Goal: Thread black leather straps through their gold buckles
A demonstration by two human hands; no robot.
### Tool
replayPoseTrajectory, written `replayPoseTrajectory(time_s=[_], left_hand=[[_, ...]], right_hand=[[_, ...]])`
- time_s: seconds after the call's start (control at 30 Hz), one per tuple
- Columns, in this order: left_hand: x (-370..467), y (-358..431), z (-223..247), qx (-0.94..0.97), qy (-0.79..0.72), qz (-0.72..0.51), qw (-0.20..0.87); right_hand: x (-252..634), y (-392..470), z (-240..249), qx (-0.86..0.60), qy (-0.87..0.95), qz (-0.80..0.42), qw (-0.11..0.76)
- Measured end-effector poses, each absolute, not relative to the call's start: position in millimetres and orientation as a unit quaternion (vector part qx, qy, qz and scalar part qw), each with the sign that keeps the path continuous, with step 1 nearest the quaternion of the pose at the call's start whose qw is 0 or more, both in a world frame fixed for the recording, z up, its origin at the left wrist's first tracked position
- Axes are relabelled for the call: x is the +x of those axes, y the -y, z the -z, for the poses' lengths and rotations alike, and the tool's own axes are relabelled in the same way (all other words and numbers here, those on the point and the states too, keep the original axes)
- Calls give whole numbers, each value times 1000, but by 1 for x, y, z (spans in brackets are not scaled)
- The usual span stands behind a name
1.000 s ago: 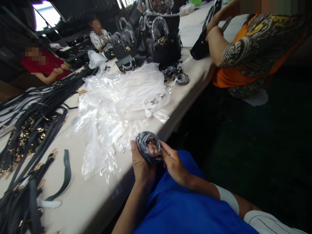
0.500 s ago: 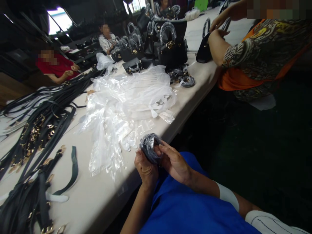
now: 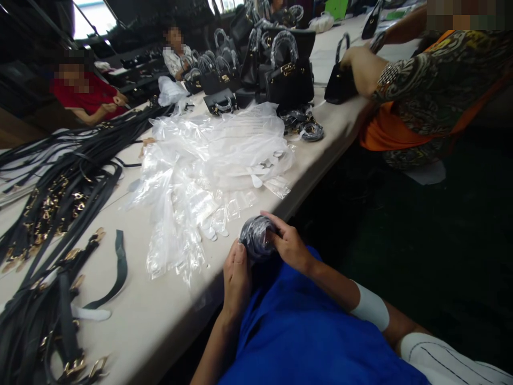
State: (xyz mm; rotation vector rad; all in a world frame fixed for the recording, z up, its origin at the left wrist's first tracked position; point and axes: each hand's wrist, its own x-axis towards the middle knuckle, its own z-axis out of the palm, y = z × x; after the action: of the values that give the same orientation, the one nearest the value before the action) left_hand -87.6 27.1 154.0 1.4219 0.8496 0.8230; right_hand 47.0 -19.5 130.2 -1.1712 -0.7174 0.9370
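Note:
A coiled dark strap in clear wrapping (image 3: pixel 257 239) is held between both hands above my lap, just off the table edge. My left hand (image 3: pixel 237 270) grips its left side, the thumb pointing up. My right hand (image 3: pixel 292 247) holds the right side, with some fingers in or over the coil's middle and the index finger along its top. Beyond the coil, clear plastic bags (image 3: pixel 224 155) lie heaped on the pale table (image 3: pixel 140 315).
Black straps with gold buckles (image 3: pixel 60 203) cover the table's left side. A short dark strip (image 3: pixel 120 267) lies nearer. Black handbags (image 3: pixel 288 80) and wrapped coils (image 3: pixel 310 131) stand or lie farther back. A person in a patterned top (image 3: pixel 433 91) handles a bag at the right; others sit behind.
The coil and both hands have shifted slightly right in view. The coil has turned to show its round face more, and my right index finger now stretches along its top.

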Motion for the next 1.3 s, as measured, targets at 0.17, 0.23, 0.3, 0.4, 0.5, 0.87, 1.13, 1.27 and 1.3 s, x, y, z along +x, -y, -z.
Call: replayPoseTrajectory(time_s=[0.17, 0.23, 0.3, 0.4, 0.5, 0.87, 1.13, 1.27, 1.3], left_hand=[[-100, -40, -157, 603, -358, -283, 655], [-100, -46, -158, 635, -376, -267, 620], [-99, -51, -160, 664, -385, -265, 584], [-96, -51, -159, 666, -396, -287, 563], [-94, -47, -154, 607, -399, -330, 603], [-73, -39, -141, 436, -390, -494, 644], [-105, -51, -142, 443, -317, -270, 794], [-123, -49, -151, 460, -276, -194, 822], [-126, -48, -155, 472, -267, -189, 818]], right_hand=[[61, 16, -132, -601, 539, -240, 540], [59, 13, -137, -606, 599, -190, 488], [57, 11, -142, -608, 638, -161, 443], [57, 9, -148, -604, 664, -156, 412], [61, 9, -151, -591, 654, -195, 430], [41, -1, -140, -635, 539, -219, 508], [62, 3, -136, -600, 651, -245, 394], [65, 8, -139, -535, 733, -246, 341], [64, 9, -141, -519, 750, -239, 333]])
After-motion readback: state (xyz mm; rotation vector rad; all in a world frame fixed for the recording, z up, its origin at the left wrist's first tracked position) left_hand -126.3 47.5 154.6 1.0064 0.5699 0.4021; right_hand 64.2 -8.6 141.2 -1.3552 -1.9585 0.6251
